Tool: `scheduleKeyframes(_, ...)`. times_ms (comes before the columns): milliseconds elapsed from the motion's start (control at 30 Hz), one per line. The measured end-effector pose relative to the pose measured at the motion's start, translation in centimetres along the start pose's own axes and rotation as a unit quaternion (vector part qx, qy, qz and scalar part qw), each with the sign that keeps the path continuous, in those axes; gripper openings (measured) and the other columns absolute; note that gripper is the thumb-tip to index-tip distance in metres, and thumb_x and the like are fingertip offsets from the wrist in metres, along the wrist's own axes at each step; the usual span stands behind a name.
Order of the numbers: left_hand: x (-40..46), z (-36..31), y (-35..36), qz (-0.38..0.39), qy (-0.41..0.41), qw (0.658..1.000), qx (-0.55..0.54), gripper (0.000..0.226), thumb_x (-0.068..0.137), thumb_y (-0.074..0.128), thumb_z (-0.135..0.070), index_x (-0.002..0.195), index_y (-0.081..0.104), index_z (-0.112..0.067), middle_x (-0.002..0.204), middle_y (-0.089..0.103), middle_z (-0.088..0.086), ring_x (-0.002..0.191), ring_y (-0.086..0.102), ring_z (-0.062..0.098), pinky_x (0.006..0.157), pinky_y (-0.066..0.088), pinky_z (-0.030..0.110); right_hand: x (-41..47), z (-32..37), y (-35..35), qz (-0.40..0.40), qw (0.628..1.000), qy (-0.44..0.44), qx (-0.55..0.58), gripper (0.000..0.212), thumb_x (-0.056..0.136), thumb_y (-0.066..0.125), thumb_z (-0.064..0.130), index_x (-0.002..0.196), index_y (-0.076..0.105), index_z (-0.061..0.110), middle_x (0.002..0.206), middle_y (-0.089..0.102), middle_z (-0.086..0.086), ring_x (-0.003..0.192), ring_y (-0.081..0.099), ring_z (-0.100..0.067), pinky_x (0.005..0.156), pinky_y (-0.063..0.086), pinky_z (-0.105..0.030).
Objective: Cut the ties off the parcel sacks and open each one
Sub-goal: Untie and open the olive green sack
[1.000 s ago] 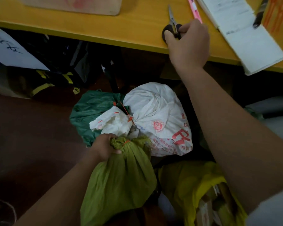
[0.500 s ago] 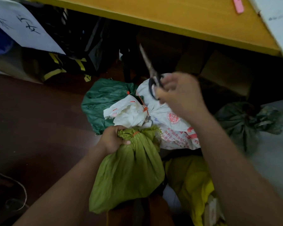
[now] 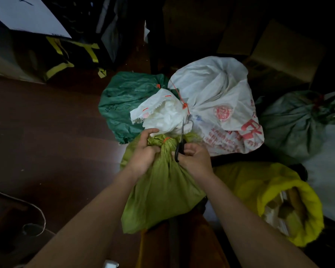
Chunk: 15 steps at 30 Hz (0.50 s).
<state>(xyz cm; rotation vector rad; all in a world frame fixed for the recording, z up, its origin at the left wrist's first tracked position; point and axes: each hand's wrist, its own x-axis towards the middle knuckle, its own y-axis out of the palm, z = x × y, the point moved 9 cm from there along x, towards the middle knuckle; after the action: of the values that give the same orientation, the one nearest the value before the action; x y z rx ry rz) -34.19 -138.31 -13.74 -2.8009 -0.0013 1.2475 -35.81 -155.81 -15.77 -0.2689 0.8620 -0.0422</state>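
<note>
An olive-green sack (image 3: 162, 188) stands between my arms, its neck bunched by an orange tie (image 3: 166, 139). My left hand (image 3: 143, 153) grips the gathered neck just left of the tie. My right hand (image 3: 193, 161) holds black-handled scissors (image 3: 180, 146) at the right side of the neck, blades pointing up past the tie. Behind it lies a white sack (image 3: 217, 105) with red print, closed by a red tie (image 3: 184, 105). A dark green sack (image 3: 128, 105) lies to its left.
A yellow sack (image 3: 275, 192) lies open at the right with parcels showing inside. A grey-green tied sack (image 3: 298, 122) sits at the far right. Cardboard boxes (image 3: 282, 59) stand behind, dark bags with yellow straps (image 3: 66, 55) at the back left, a cable (image 3: 37, 215) on the brown floor.
My right hand has brought the scissors down from the table to the olive sack's neck. The view has tilted down; the table is out of sight. My left hand kept its grip.
</note>
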Motion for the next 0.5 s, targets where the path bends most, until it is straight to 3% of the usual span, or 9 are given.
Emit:
scheduleKeyframes(67,-0.4,0.0,0.5,0.032,0.024,0.998,0.038,0.051,0.085,0.057,-0.005,0.12,0.045,-0.04,0.075,0.05,-0.005,0.042,0.047,-0.007,0.042,0.039,0.011,-0.3,-0.9,0.6,-0.003,0.999,0.014,0.029,0.031,0.073,0.084,0.024,0.099,0.068,0.016,0.096,0.071,-0.001,0.081,0.069,-0.01,0.064,0.054,-0.022)
scheduleKeyframes(133,-0.5,0.0,1.0,0.055,0.054,0.995,0.063,0.057,0.082,0.071,-0.013,0.124,0.041,-0.038,0.092,0.053,-0.01,0.065,0.053,-0.017,0.051,0.039,0.0,-0.4,-1.6,0.8,-0.007,0.997,0.024,0.075,0.024,0.073,0.083,0.019,0.093,0.068,0.018,0.091,0.072,0.0,0.071,0.07,-0.007,0.058,0.053,-0.02)
scheduleKeyframes(200,-0.3,0.3,0.8,0.056,0.067,0.993,0.077,0.065,0.076,0.08,-0.011,0.124,0.041,-0.03,0.113,0.055,-0.003,0.097,0.056,-0.001,0.07,0.042,0.006,-0.3,-1.9,1.2,0.001,0.994,0.026,0.105,0.021,0.074,0.082,0.014,0.089,0.068,0.019,0.088,0.072,0.0,0.069,0.069,-0.004,0.058,0.052,-0.019)
scheduleKeyframes(233,-0.2,0.5,0.5,0.055,0.064,0.994,0.069,0.065,0.075,0.08,-0.007,0.124,0.042,-0.025,0.113,0.057,0.001,0.099,0.057,0.006,0.073,0.045,0.011,-0.3,-2.0,1.5,0.009,0.993,0.029,0.11,0.021,0.075,0.082,0.013,0.089,0.068,0.019,0.086,0.073,0.001,0.07,0.07,-0.005,0.06,0.053,-0.019)
scheduleKeyframes(367,0.9,2.1,-1.0,0.033,0.043,0.998,0.013,0.053,0.074,0.075,0.008,0.11,0.049,-0.021,0.089,0.066,-0.001,0.07,0.066,0.0,0.058,0.052,0.017,-1.0,-1.7,2.1,0.04,0.986,0.035,0.155,0.015,0.08,0.08,0.017,0.089,0.068,0.012,0.076,0.073,0.002,0.066,0.07,-0.007,0.061,0.053,-0.017)
scheduleKeyframes(500,1.3,3.6,-2.3,0.003,0.047,0.999,0.009,0.051,0.073,0.075,0.009,0.102,0.052,-0.026,0.085,0.067,-0.004,0.069,0.066,0.0,0.057,0.052,0.018,-2.1,-0.1,2.3,0.123,0.984,-0.002,0.131,0.026,0.083,0.072,0.041,0.079,0.066,0.016,0.066,0.067,0.001,0.053,0.055,-0.01,0.052,0.046,-0.019)
